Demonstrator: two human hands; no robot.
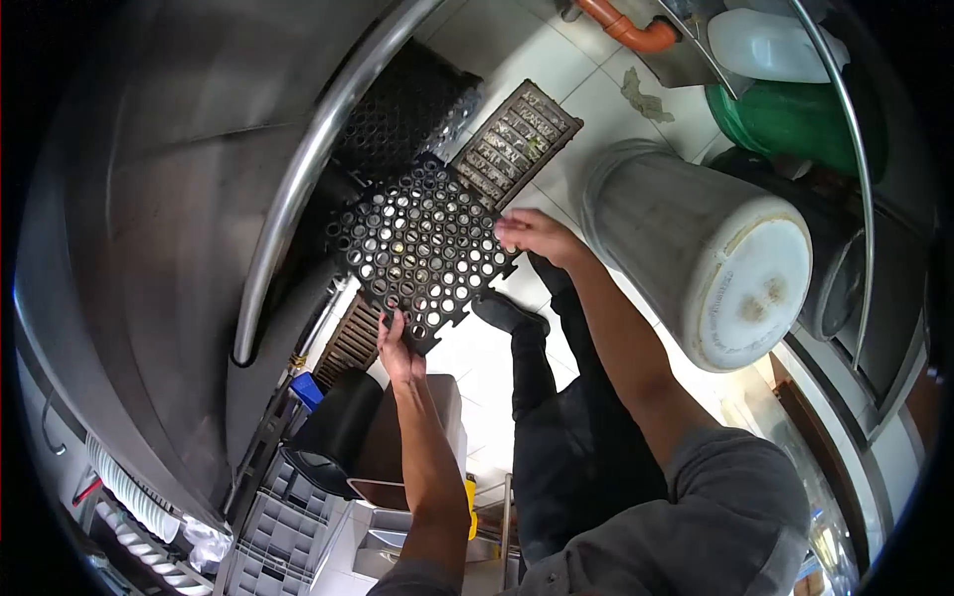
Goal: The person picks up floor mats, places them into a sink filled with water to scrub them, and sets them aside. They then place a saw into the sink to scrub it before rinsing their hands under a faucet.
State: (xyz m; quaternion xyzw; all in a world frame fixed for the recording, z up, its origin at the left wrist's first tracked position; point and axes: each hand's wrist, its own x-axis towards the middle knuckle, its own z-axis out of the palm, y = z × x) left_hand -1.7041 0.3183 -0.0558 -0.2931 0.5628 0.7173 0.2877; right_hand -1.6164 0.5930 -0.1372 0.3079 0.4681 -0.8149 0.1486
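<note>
A black rubber mat [427, 243] full of round holes, with jagged interlocking edges, is held up between my hands, and white floor shows through its holes. At its lower corner, my left hand [399, 353] is closed on the edge. My right hand [537, 236] is closed on the right edge, with part of its fingers hidden. Behind the far edge lies another dark holed mat [397, 119]. A metal drain grate [519, 142] with debris in its slots lies on the floor just beyond the held mat.
A large grey bin [686, 238] lies on its side at right, with a green container [785, 124] beyond it. A steel unit with a tubular bar [298, 189] fills the left. A second grate [348, 338], a black bin [343, 432] and grey crates [278, 541] are at lower left.
</note>
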